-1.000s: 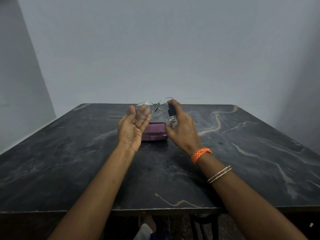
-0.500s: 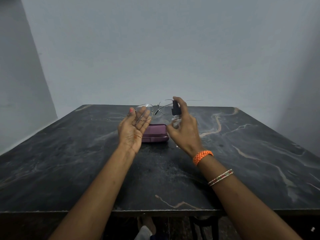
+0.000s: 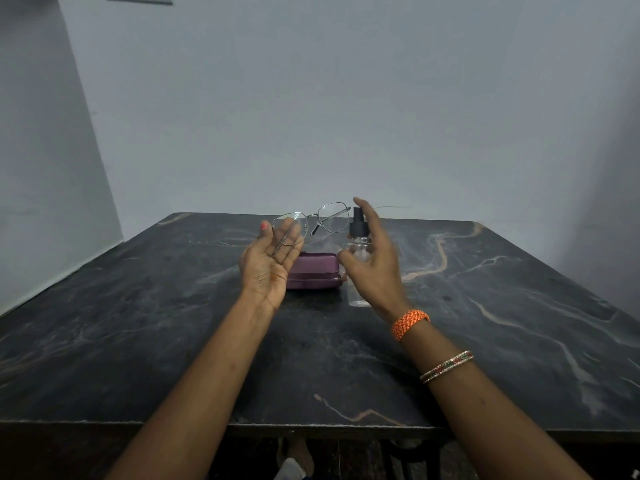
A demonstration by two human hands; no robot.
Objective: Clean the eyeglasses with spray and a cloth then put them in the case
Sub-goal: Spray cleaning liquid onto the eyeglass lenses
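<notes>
The eyeglasses (image 3: 313,221) are held up above the table's (image 3: 519,341) far middle, unfolded, lenses towards the nozzle; the left hand (image 3: 268,263) pinches one temple, its other fingers lying loosely straight; the right hand (image 3: 375,263) wraps the spray bottle (image 3: 359,242), forefinger raised over the black pump; the purple case (image 3: 313,273) lies shut below; no cloth is visible. Advice: aim squarely at each lens, press briefly, keep the frame steady.

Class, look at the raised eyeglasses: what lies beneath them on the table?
A closed purple glasses case lies on the dark marble table below the eyeglasses. The left hand covers its left end; its contents cannot be seen.
</notes>
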